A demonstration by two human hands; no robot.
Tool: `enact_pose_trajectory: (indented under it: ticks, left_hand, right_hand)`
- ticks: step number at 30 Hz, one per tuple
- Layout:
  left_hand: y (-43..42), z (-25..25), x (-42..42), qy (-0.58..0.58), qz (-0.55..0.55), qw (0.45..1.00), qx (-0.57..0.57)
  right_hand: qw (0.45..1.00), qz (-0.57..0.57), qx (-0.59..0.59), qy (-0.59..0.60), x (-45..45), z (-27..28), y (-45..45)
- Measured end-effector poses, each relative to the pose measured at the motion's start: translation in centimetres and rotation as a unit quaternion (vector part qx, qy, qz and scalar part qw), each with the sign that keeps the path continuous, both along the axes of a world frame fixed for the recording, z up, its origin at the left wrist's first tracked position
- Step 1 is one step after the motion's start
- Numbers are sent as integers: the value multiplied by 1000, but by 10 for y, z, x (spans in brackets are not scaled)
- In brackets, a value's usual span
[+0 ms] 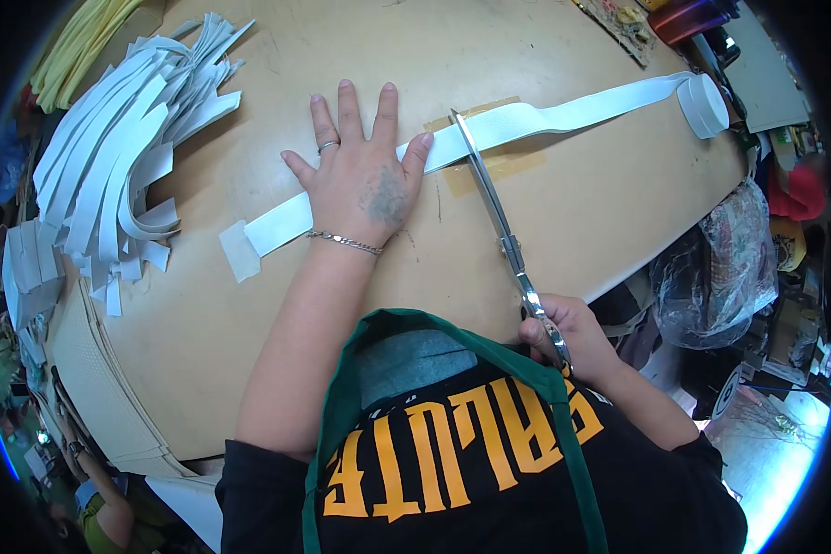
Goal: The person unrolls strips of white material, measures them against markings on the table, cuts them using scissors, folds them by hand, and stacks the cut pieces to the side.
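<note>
A: L hand (365,175)?
B: Fingers wide, palm on wht strip (503,125) on table (222,369); prob. pins it flat.
A: R hand (577,337)?
B: Fingers round scissors (510,247) handles; blades cross strip nr. tape (512,164), poss. length mark.

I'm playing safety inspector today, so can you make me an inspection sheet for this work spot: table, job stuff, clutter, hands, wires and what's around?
Surface: tan table, brown tape on it beneath the white strip.
Job's things: the strip runs from a white roll to a pale patch at its left end; scissors reach across it.
Clutter: heap of white strips, yellow strips, dark red tumbler.
Hands: left hand flat on the strip, fingers spread; right hand holds the scissors' handles.
Cables: nothing seen for certain.
Surroundings: plastic-wrapped bundle at right; another person's arm, lower left.
</note>
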State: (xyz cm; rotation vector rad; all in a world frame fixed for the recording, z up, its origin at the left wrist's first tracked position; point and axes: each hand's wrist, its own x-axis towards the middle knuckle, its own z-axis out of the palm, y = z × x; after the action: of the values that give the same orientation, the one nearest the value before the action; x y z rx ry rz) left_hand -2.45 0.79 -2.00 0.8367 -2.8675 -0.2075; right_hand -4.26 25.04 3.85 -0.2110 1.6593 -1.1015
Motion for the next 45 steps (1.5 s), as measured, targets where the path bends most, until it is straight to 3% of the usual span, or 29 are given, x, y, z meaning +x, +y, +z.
enact_pose_trajectory:
  ticks: [11,29,38,44,45]
  left_hand:
    - [0,0,0,3,-2,1000,-5]
    - [0,3,0,-3,1,1000,20]
    - [0,4,1,-2,0,1000,24]
    - [1,8,0,-9,3,1000,29]
    - [2,11,0,-13,3,999,32]
  right_hand:
    - [997,31,64,36,-1,4,-3]
    - [999,28,27,20,-9,4,-14]
    - [996,17,89,11,-8,8,-21]
    - [1000,-14,21,-3,-20,13,4]
    - [999,-8,-37,30,-26,13,12]
